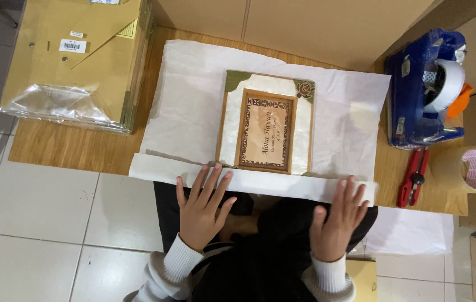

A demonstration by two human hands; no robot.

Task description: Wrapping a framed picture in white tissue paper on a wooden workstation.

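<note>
Lying flat at the middle of a white wrapping sheet (pixel 187 100), a picture frame (pixel 266 123) with pale shell-like borders and dark corner pieces sits on a wooden table (pixel 59 148). 2 hands press the sheet's folded near edge against the frame's lower side: the left hand (pixel 201 210) and the right hand (pixel 341 215), both flat with fingers spread, grasping nothing, seemingly to keep the fold in place. To the right, within easy reach, stand a blue tape dispenser (pixel 417 89), a red cutter (pixel 414 178) and a tape roll (pixel 467 169). A stack of flattened cardboard (pixel 76 61) in plastic rests at far left.
</note>
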